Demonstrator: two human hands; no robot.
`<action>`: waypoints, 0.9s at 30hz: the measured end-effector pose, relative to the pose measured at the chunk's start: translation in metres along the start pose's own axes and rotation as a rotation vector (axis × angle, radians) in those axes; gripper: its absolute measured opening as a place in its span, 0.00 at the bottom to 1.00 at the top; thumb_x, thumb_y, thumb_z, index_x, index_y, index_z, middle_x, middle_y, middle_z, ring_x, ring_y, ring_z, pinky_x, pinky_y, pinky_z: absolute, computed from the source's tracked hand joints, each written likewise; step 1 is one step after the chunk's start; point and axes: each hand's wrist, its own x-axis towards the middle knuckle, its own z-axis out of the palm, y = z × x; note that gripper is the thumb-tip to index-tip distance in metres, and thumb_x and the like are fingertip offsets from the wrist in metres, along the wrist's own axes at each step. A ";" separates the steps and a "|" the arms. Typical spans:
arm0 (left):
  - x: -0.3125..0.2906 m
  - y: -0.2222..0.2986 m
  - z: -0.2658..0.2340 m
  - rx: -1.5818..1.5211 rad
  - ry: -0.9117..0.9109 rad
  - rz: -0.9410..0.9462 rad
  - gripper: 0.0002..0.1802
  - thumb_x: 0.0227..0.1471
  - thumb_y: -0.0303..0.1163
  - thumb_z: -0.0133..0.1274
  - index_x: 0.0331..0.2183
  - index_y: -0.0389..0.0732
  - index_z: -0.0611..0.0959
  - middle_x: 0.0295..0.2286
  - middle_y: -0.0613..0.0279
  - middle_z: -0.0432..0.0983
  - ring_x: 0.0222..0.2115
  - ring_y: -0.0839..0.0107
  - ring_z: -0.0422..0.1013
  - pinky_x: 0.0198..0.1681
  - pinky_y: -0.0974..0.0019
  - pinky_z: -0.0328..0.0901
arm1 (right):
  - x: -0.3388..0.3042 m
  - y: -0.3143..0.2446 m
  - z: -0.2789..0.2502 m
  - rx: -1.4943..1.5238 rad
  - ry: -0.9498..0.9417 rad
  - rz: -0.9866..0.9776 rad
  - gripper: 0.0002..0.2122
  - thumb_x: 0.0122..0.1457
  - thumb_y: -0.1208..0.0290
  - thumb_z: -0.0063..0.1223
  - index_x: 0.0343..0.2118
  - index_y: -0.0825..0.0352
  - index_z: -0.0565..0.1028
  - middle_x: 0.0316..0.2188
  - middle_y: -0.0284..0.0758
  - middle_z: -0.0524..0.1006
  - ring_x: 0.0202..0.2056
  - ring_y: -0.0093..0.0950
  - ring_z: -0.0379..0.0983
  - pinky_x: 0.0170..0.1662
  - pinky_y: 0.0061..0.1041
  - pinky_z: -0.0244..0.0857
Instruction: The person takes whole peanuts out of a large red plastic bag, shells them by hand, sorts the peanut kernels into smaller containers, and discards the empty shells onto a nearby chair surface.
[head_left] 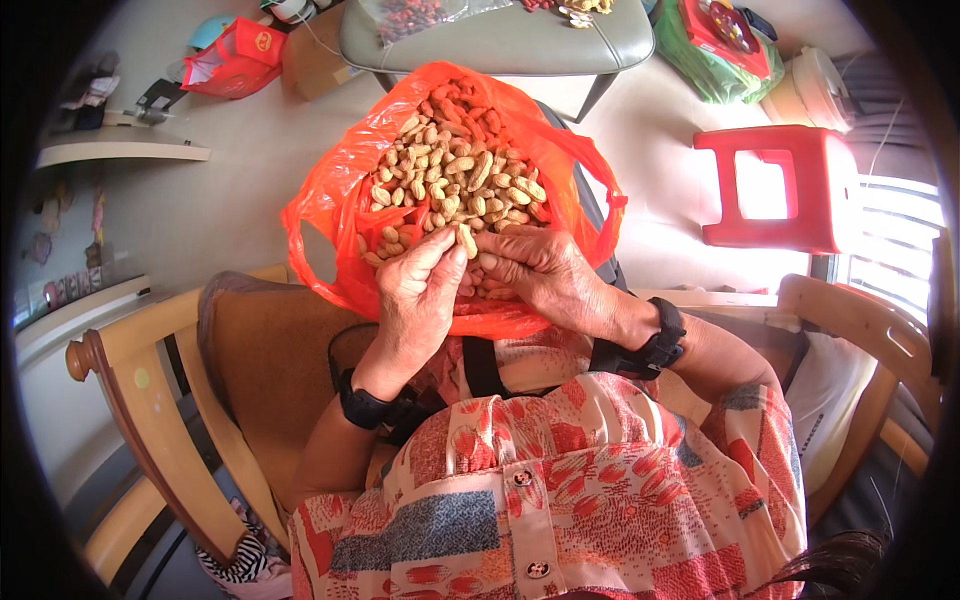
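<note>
A red plastic bag (345,190) lies wide open in front of me, filled with unshelled peanuts (450,165). Over its near side, my left hand (415,295) pinches a single peanut (466,241) between thumb and forefinger. My right hand (548,278) meets it from the other side, its fingers closed at the same peanut. Both hands are close together, with more peanuts just beneath and beyond them. The fingertips partly hide the held peanut. Black bands circle both wrists.
A grey-green padded stool (500,45) stands beyond the bag, bearing a clear bag of reddish pieces. At right are a red plastic stool (775,190) and a green bag (700,60). Wooden chair backs (170,400) flank me. A red gift bag (235,60) sits far left.
</note>
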 end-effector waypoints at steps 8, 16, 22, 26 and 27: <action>0.001 -0.002 0.009 0.287 0.105 0.332 0.09 0.52 0.19 0.49 0.37 0.28 0.78 0.30 0.51 0.77 0.27 0.65 0.75 0.31 0.70 0.69 | 0.009 -0.011 0.004 -0.180 0.202 -0.040 0.08 0.60 0.74 0.48 0.37 0.74 0.74 0.25 0.33 0.74 0.26 0.16 0.68 0.28 0.17 0.65; 0.000 -0.017 0.008 0.188 0.210 0.254 0.09 0.53 0.21 0.50 0.39 0.29 0.76 0.29 0.62 0.74 0.23 0.81 0.68 0.26 0.77 0.65 | 0.014 -0.012 0.006 0.085 0.159 0.009 0.08 0.59 0.70 0.50 0.32 0.71 0.74 0.20 0.28 0.73 0.23 0.13 0.66 0.24 0.15 0.62; -0.001 -0.003 0.009 0.068 0.068 0.097 0.09 0.58 0.28 0.45 0.37 0.32 0.74 0.23 0.67 0.71 0.18 0.83 0.65 0.22 0.79 0.62 | 0.017 -0.022 0.008 -0.141 0.214 -0.014 0.09 0.59 0.69 0.51 0.28 0.71 0.75 0.19 0.29 0.72 0.21 0.15 0.67 0.23 0.16 0.62; 0.000 -0.002 0.013 -0.008 0.033 0.032 0.11 0.61 0.32 0.40 0.33 0.35 0.73 0.16 0.70 0.65 0.15 0.83 0.61 0.18 0.79 0.58 | 0.022 -0.013 0.006 -0.264 0.197 -0.210 0.08 0.58 0.71 0.50 0.28 0.71 0.75 0.20 0.31 0.73 0.22 0.16 0.69 0.23 0.18 0.63; -0.001 -0.003 0.013 0.019 0.037 0.048 0.10 0.61 0.30 0.41 0.34 0.34 0.73 0.17 0.67 0.66 0.16 0.79 0.61 0.19 0.74 0.58 | 0.023 -0.015 0.008 -0.266 0.194 -0.212 0.08 0.58 0.71 0.50 0.28 0.71 0.75 0.20 0.31 0.73 0.22 0.16 0.69 0.23 0.18 0.63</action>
